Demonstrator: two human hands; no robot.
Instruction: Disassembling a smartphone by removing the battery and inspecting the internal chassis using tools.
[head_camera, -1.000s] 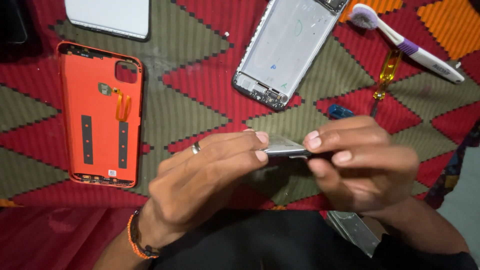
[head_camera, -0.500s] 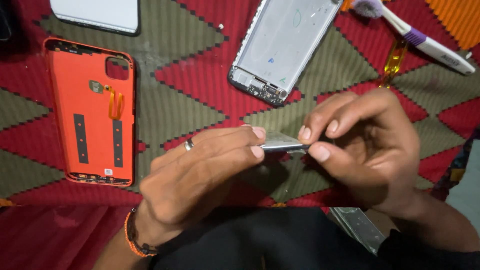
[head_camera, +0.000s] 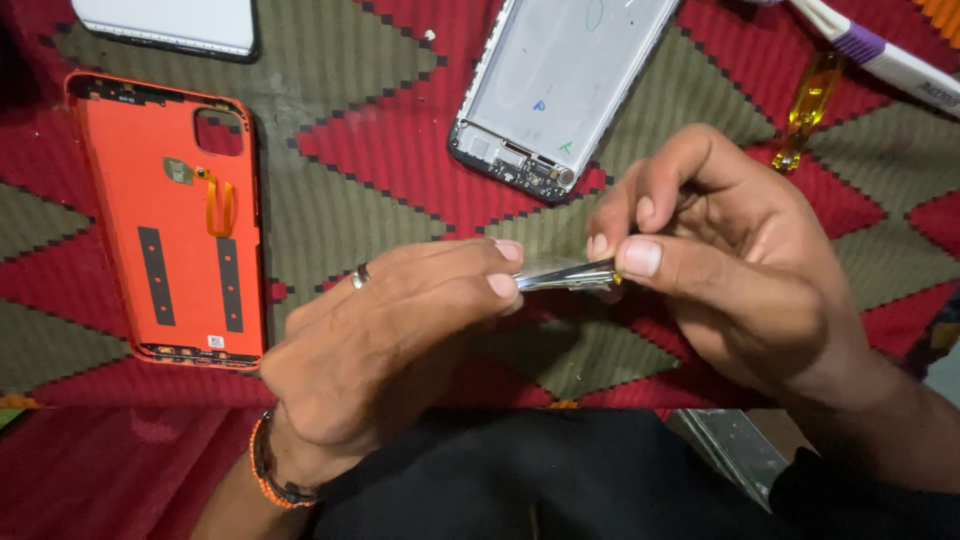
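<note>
Woven cloth (head_camera: 400, 170), red and olive in a diamond pattern, spread over the whole surface.

Orange phone back cover (head_camera: 170, 220) lying inside-up toward the left edge, already off its phone; small flex ribbon and two dark adhesive strips on its inner face.

Bare grey phone frame (head_camera: 565, 85) near the far edge, tilted, inside-up, connector end nearest; looks emptied, though its top runs out of view.

White flat slab (head_camera: 165, 22) at the far left corner, mostly cropped.

Left hand (head_camera: 390, 340) at the near middle, ring on one finger, orange band at the wrist; fingers (head_camera: 500, 285) closed in a pinch on one end of the thin silvery part (head_camera: 565, 275).

Right hand (head_camera: 730, 260) just beside it; thumb and fingers closed on the part's other end. Part held level in the air above the cloth, between both hands, clear of the surface. Edge-on view poor; possibly a thin metal plate or shield.

White and purple toothbrush (head_camera: 880, 58) at the far right corner.

Amber translucent tool (head_camera: 805, 110) just beside it, untouched.

Progress, as a judgement: phone well stripped down, cover and frame apart; nothing reassembled.
</note>
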